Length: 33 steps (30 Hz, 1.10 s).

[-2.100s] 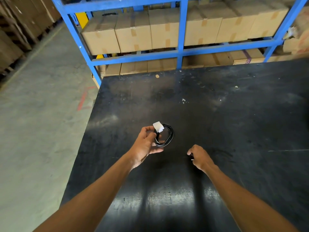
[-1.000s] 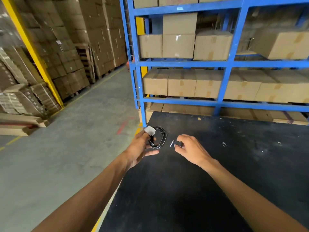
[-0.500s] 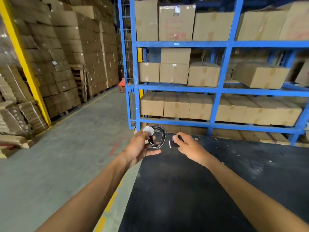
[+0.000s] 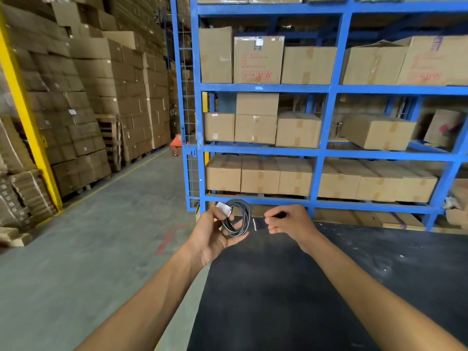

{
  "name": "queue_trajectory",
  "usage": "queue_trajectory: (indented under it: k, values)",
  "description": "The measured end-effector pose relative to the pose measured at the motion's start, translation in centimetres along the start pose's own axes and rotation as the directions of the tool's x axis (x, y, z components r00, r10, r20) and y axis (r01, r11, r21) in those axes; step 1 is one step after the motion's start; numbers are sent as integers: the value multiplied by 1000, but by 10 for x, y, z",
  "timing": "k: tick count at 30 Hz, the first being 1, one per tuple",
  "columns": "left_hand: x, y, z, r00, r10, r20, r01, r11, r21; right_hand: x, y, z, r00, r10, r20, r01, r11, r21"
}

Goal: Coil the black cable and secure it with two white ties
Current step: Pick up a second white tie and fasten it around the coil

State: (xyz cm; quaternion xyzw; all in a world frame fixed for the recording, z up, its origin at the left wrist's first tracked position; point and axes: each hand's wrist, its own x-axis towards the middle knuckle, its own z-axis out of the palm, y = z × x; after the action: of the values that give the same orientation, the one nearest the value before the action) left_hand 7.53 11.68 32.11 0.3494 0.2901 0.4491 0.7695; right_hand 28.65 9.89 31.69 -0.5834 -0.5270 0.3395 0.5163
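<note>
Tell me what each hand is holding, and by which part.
Left hand: the coiled cable, pinched at its left side by the white tie. Right hand: a small dark strip, held by its right end.

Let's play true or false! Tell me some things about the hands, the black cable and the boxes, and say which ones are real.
1. The left hand holds the coiled black cable. True.
2. The cable lies flat on the black table. False: it is held up in the air.
3. A white tie is on the coil by the left hand. True.
4. The right hand is empty and wide open. False: its fingers pinch a small dark piece with a white end.
5. The blue shelves hold cardboard boxes. True.
</note>
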Motion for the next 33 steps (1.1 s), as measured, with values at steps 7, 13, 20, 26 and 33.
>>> queue_trajectory:
  k: [7,13,20,26,33]
  values:
    - [5,3,18,1000,-22,-8,21,995,-94,0,-21,7,995,-45,-94,59,988,145]
    - [8,0,30,1000,-20,-24,20,1000,9,-2,-33,11,998,-25,-53,34,981,193]
    - [7,-5,40,1000,16,-19,-15,997,76,-3,-40,6,987,-25,158,-17,966,259]
    - [5,-10,43,995,82,-53,-76,991,110,-6,-45,2,973,21,230,-89,954,285]
    - [0,-14,49,991,113,-67,-110,993,47,-12,-45,-4,986,-37,162,-16,949,314]
